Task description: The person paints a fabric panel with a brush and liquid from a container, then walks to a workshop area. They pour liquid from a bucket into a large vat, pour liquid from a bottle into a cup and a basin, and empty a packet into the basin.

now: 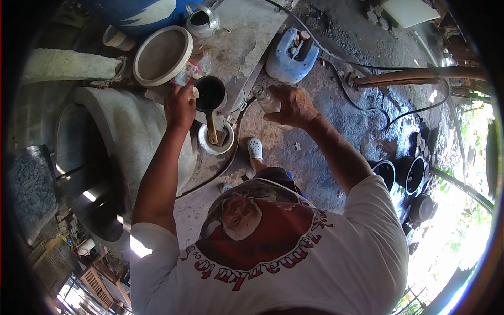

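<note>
My right hand (294, 107) is wrapped round a clear glass bottle (266, 101), its mouth tilted up and to the left. My left hand (179, 108) is closed on a small cream-coloured round piece (195, 93), perhaps a cap or stopper. Just right of that hand is a dark round pan or dipper (211, 90) with a wooden handle (211, 128) pointing towards me. The handle's end lies over a white-rimmed bowl (203, 140). Beyond my left hand a clear plastic bag (202, 65) with red on it lies on the ledge.
A round pale-rimmed lid or tray (163, 55) and a metal kettle (206, 26) stand on the concrete ledge (247, 37). A blue jerrycan (286, 65) sits on the wet floor. A big concrete cylinder (139, 131) is at left. Hoses (346, 84) and dark buckets (386, 170) are at right.
</note>
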{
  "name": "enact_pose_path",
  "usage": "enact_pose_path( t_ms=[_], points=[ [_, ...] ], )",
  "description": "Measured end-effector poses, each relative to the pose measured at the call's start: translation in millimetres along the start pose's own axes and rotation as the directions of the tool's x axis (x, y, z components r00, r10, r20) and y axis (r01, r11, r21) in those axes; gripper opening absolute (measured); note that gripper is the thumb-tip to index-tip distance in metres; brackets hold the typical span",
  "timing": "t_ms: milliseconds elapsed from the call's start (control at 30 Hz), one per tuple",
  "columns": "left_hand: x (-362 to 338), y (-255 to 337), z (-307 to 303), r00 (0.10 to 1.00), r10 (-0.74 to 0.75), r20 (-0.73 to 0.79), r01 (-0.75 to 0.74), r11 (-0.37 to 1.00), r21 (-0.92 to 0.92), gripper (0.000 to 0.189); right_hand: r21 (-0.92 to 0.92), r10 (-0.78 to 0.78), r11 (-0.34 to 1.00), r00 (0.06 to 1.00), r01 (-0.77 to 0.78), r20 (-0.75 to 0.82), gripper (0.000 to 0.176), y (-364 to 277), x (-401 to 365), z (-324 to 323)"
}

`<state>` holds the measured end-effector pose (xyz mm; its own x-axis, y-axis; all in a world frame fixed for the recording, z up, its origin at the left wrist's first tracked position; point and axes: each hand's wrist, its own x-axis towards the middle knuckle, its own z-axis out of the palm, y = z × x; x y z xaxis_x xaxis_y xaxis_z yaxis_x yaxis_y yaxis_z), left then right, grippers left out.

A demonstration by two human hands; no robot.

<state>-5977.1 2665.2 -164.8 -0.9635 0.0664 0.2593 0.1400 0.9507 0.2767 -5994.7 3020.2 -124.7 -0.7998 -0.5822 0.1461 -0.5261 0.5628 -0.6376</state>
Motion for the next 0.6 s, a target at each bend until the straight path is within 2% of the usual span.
enact_pose_path(
  t_ms=[133,267,333,433,500,600],
  points=[
    [-2.5,5.6,-5.8,0.993,-0.111,-0.038,0.110,0.993,-0.048,0.036,0.016,-0.014,1.000,1.000,0.014,-0.007,0.049,-0.7,0.4,0.9],
    [-5.0,6.9,-14.5,0.986,-0.149,-0.073,0.137,0.980,-0.142,0.037,0.028,-0.021,0.999,1.000,0.021,-0.001,0.049,-2.3,2.6,2.7],
    [-10.6,13.0,-20.5,0.956,-0.282,-0.079,0.253,0.931,-0.264,0.040,0.037,-0.031,0.999,0.999,0.031,-0.007,0.049,-4.8,5.4,3.3],
    [-13.8,18.7,-31.6,0.944,-0.314,-0.100,0.261,0.897,-0.356,0.041,0.023,-0.037,0.999,0.999,0.036,0.019,0.049,-5.9,9.7,6.7],
    [-15.4,23.0,-39.9,0.941,-0.319,-0.117,0.244,0.874,-0.420,0.038,0.025,-0.012,1.000,0.998,0.011,0.069,0.066,-7.1,12.8,10.2],
    [-15.5,30.6,-57.4,0.939,-0.327,-0.110,0.229,0.830,-0.508,0.036,0.038,-0.048,0.998,0.996,0.045,0.076,0.064,-6.3,19.4,18.8]
  ],
)
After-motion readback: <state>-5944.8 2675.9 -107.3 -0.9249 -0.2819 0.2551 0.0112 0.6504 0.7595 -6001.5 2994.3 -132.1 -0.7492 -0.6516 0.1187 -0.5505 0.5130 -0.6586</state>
